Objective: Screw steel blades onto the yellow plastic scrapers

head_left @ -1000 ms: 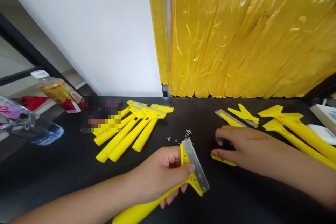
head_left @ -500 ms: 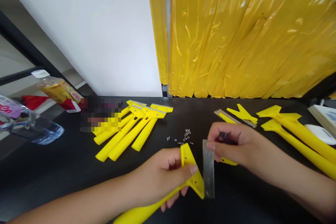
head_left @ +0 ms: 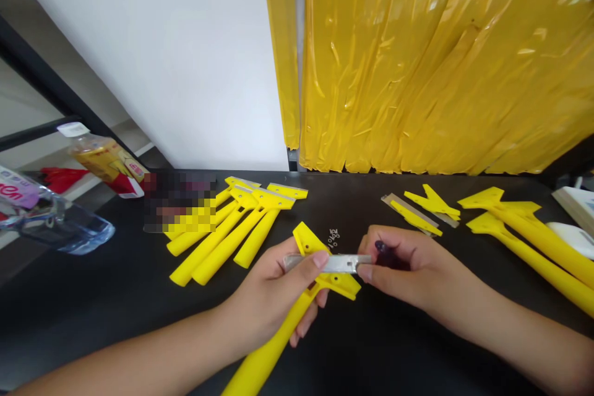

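Observation:
My left hand [head_left: 273, 288] is wrapped round a yellow scraper handle [head_left: 266, 349], its wide head tilted up to the right. The left thumb presses a flat metal blade [head_left: 342, 263] across that head. The thumb and fingers of my right hand [head_left: 417, 266] pinch the blade's right end. A dark object [head_left: 381, 253] shows in the curl of the right fingers; its kind I cannot make out. Small screws and nuts [head_left: 333, 236] lie on the table just beyond the scraper head, some of them hidden by it.
Several scrapers with blades [head_left: 223, 241] lie fanned out at left. Yellow clamp plates [head_left: 415, 218] and blades lie at right, beside more yellow handles [head_left: 533, 241]. Two bottles, one clear [head_left: 60, 216] and one with amber contents [head_left: 102, 158], are at far left. A yellow plastic curtain [head_left: 417, 62] hangs behind the table.
The blade has turned from upright to nearly level and moved left onto the scraper head, under my left thumb. The scraper head has risen slightly and turned. A yellow piece below my right hand no longer shows.

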Available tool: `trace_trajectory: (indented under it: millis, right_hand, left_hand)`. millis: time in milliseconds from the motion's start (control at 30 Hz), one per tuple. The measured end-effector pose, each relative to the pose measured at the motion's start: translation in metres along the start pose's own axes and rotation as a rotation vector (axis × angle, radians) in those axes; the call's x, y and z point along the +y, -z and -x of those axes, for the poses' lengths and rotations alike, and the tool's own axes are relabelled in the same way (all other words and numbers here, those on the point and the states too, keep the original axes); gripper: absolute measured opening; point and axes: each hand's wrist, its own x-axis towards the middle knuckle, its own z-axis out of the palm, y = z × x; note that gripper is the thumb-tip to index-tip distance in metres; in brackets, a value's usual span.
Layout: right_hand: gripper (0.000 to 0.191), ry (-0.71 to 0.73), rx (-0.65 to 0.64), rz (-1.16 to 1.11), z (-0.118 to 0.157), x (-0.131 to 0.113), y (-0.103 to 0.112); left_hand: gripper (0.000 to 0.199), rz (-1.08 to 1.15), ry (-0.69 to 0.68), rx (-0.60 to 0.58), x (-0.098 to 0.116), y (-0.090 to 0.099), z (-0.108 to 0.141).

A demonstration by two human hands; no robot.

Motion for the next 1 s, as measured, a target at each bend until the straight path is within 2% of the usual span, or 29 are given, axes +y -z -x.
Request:
trace_trajectory:
  millis: [167, 300, 467, 633, 833, 1000]
  right_hand:
    - [0.02, -0.001, -0.05, 0.157, 0.003, -0.006, 0.004]
    - [0.013, 0.058, -0.082, 0.197, 0.004, -0.008, 0.005]
    - [0.015, 0.095, -0.089, 0.225, 0.004, -0.008, 0.004]
    - [0.017, 0.065, -0.108, 0.2, 0.006, -0.008, 0.003]
    - [0.019, -0.07, -0.187, 0.152, 0.001, -0.006, 0.007]
    - [0.019, -0.106, -0.078, -0.045, -0.004, -0.004, 0.006]
  left_hand:
    - [0.037, -0.029, 0.022, -0.053, 0.001, 0.002, 0.0]
    - [0.038, -0.056, 0.07, -0.079, 0.001, 0.001, 0.001]
    - [0.041, -0.086, 0.087, -0.095, 0.002, -0.001, 0.002]
    - [0.038, -0.12, 0.104, -0.112, 0.003, -0.003, 0.003]
    - [0.042, -0.104, 0.094, -0.091, 0.002, -0.001, 0.001]
    - [0.038, -0.128, 0.168, -0.162, 0.004, -0.002, 0.002]
